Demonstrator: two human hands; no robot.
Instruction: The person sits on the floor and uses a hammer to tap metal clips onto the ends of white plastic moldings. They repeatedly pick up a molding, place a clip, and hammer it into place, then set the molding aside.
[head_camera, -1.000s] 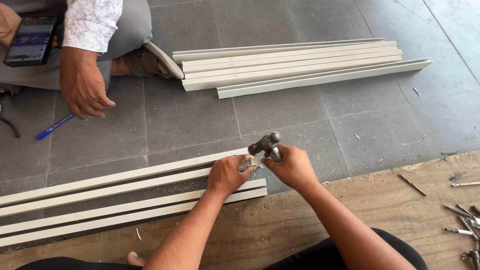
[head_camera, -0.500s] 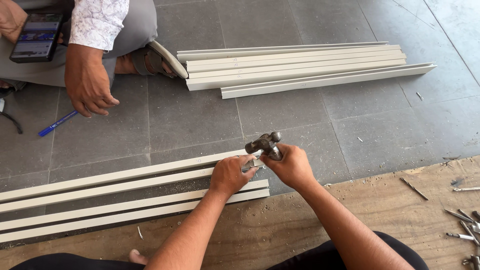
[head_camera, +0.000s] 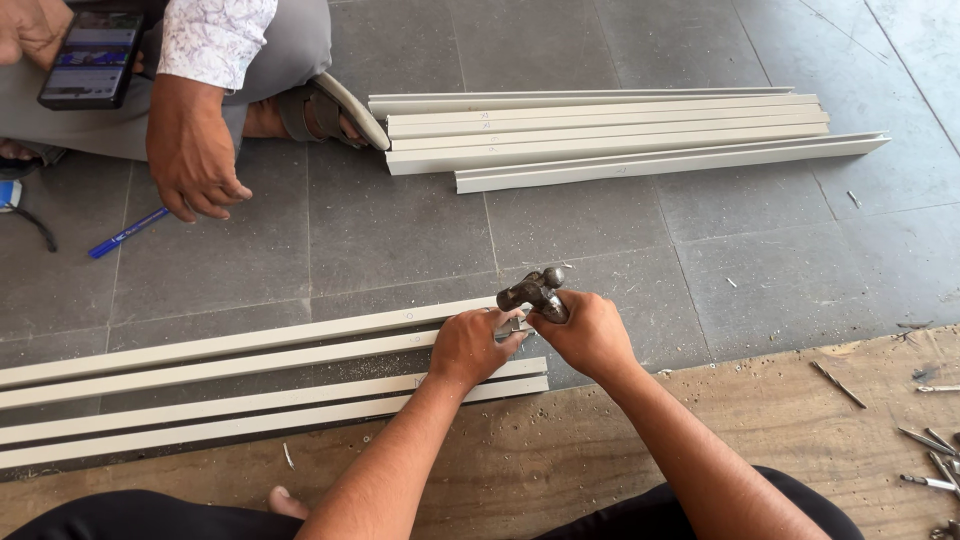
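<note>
Barely shifting since a moment ago, the right hand (head_camera: 590, 335) is clenching a dark steel ball-peen hammer (head_camera: 535, 292) near its head, while the left hand (head_camera: 470, 345) is pinching a small metal piece (head_camera: 516, 327) against smooth cream aluminium channel strips (head_camera: 250, 345) lying on grey floor tiles (head_camera: 400, 230).

The hammer (head_camera: 535, 292) shows only its head; the right hand (head_camera: 590, 335) covers the handle. What the left hand (head_camera: 470, 345) pinches against the near strips (head_camera: 250, 385) is too small to tell. Those strips run off the left edge. The drill bits (head_camera: 930, 455) are cut by the right edge. The other person's phone (head_camera: 92, 58) screen is blurred.
</note>
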